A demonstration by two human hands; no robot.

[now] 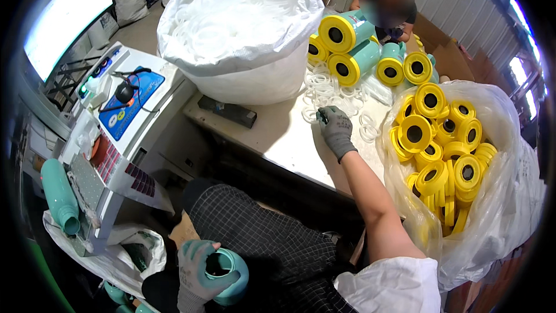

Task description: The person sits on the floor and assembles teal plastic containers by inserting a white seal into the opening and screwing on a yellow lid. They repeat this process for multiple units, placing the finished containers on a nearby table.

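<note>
My left hand, in a grey glove, grips a teal bottle by its open neck, with the thumb over the rim. The bottle rests by my lap, mouth up. Out over the white table reaches my right hand, also gloved. Its fingers are drawn together, with something dark at the tips that I cannot make out. Just beyond them lie loose white rings in a scattered pile. A dark oblong block sits near the table's front edge, left of that hand.
A large white sack full of white rings stands at the back. On the right, a clear plastic bag holds many yellow caps. Teal bottles with yellow caps lie before another person. A white machine stands left.
</note>
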